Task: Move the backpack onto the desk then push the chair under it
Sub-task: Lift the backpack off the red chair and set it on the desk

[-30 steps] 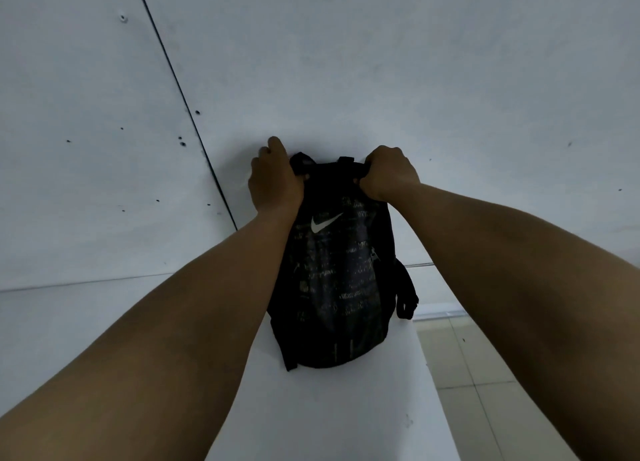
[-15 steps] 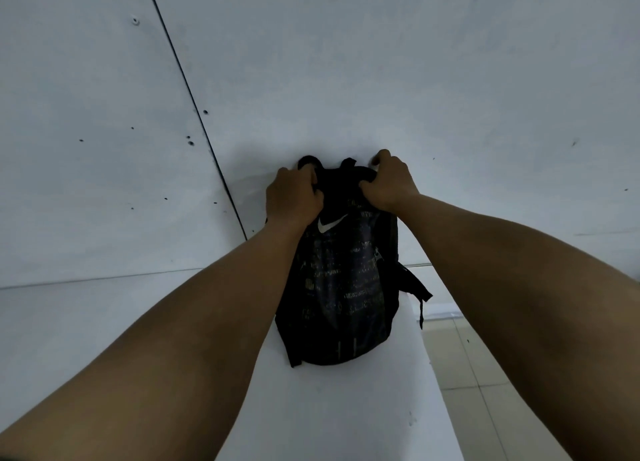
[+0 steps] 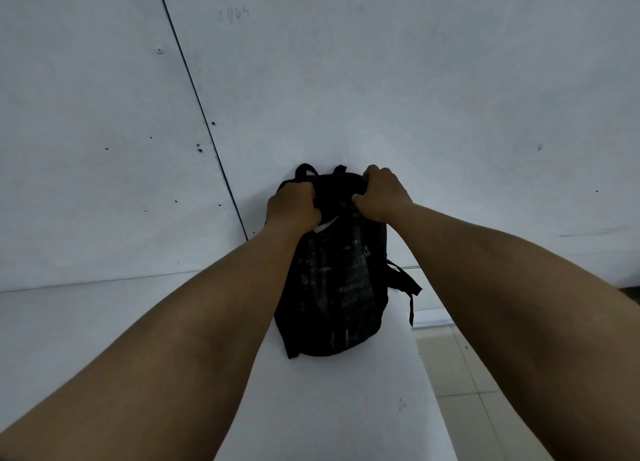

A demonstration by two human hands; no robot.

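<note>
Backpack upright; top twd wall

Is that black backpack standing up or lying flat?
Standing up: the backpack rests on its base on the white desk, top against the wall.

Both bare forearms reach forward, converging toward the middle. The left hand is curled into a fist with knuckles up. The right hand is likewise clenched, fingers folded under.
</note>
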